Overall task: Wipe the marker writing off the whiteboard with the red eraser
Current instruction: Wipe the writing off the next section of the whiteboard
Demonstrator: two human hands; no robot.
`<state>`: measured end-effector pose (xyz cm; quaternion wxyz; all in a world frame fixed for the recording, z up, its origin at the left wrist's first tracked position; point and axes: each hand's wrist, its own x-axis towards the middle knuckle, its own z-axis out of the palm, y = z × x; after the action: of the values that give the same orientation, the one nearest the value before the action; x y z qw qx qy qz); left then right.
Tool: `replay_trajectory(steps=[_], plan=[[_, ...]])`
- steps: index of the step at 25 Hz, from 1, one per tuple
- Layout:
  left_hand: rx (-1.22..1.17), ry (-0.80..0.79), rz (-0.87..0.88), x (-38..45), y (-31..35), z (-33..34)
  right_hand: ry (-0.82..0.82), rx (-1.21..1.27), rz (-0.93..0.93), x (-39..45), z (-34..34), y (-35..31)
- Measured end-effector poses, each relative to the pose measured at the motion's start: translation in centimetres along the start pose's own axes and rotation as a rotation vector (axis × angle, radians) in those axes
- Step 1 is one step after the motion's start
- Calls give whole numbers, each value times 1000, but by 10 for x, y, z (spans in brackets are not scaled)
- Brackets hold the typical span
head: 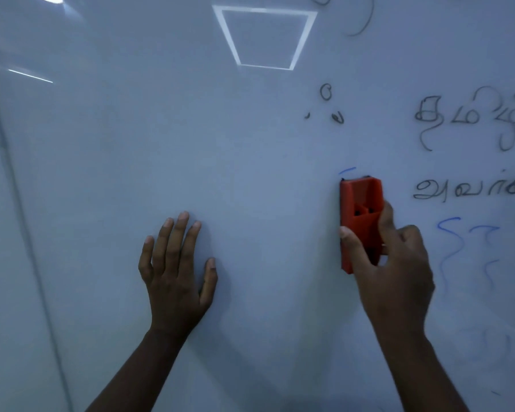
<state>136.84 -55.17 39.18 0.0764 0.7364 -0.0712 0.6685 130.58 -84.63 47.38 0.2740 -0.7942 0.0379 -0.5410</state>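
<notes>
The whiteboard (250,138) fills the view. My right hand (393,269) grips the red eraser (359,200) upright and holds it against the board, thumb on its left side, fingers on its right. A short blue stroke (348,170) lies just above the eraser. Black marker writing (467,115) stands in two lines to the right, with blue marker strokes (449,233) below them. Small black marks (326,92) sit higher up near the middle. My left hand (176,272) rests flat on the board at lower left, fingers spread and straight.
The board's left edge (21,203) runs as a dark slanted line down the left side. A square ceiling light reflection (265,37) shows near the top. More black strokes (363,22) curve at the upper right.
</notes>
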Motion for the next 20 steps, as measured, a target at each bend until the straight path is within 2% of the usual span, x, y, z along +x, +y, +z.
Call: replay_trajectory(steps=[3,7,13,17,20], plan=[[-24,22,-121,35,20,-11,27,21,37,16,-10,12],[2,41,-7,119,9,-13,86,73,47,47,-9,-1],[123,28,25,149,-2,-2,83,-73,-234,19,36,-76],[115,6,31,150,-3,-3,78,-31,-368,22,48,-121],[105,10,54,148,-7,-3,78,7,-420,33,46,-129]])
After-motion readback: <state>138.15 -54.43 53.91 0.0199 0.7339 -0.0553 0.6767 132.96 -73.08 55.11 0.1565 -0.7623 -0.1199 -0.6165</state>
